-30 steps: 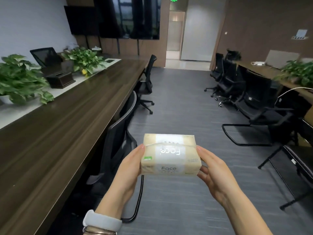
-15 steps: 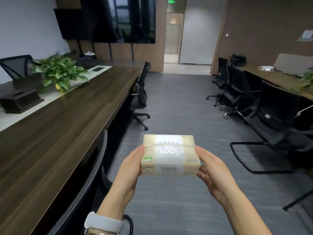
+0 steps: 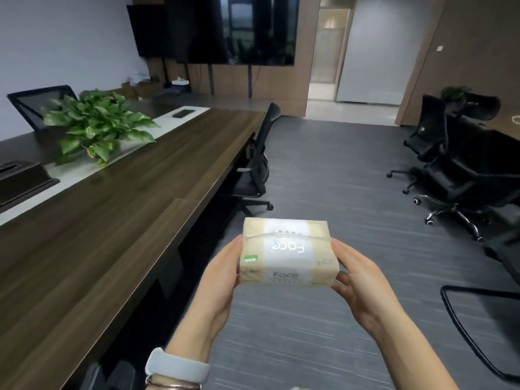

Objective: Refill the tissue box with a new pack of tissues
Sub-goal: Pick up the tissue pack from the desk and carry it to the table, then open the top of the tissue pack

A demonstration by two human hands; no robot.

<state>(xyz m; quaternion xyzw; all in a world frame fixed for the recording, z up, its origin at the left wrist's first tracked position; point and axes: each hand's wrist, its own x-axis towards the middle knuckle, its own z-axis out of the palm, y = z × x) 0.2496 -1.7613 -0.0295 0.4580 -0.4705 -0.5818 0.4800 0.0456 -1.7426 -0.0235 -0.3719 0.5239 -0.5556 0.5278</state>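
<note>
A sealed beige and white tissue pack (image 3: 287, 253), printed "Face", hangs in front of me over the grey carpet. My left hand (image 3: 218, 280) grips its left end and my right hand (image 3: 358, 285) grips its right end. A dark wooden tissue box (image 3: 19, 180) with a slot in its lid rests on the long conference table (image 3: 92, 235) at the far left edge, cut off by the frame. The pack is well apart from that box, to its right and off the table.
A leafy potted plant (image 3: 97, 128) stands on the table's pale centre strip beyond the box. A black office chair (image 3: 254, 167) is tucked at the table's right side. More black chairs (image 3: 461, 164) crowd the right. An open doorway (image 3: 326, 57) lies ahead.
The view has moved forward along the table: the plant and the dark tissue box have slid nearer and leftward. Both hands keep the same hold on the pack.
</note>
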